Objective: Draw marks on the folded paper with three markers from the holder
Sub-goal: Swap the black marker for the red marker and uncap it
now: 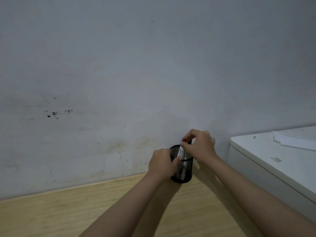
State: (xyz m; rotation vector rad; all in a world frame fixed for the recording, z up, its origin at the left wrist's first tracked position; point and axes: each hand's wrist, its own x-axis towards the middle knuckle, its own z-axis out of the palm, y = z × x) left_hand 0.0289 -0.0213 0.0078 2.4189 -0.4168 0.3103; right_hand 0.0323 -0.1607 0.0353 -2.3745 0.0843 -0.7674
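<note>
A black mesh holder [185,170] stands on the wooden table against the wall, with several white markers [181,152] upright in it. My left hand [162,164] grips the holder's left side, thumb at the rim. Above the holder, my right hand [199,144] pinches the top of one marker with a red and blue cap end. White folded paper [294,140] lies on a white unit at the far right, away from both hands.
The wooden table [68,214] runs along a stained grey wall [119,82]. A white cabinet-like unit [273,165] stands at the right, higher than the table, close to my right forearm.
</note>
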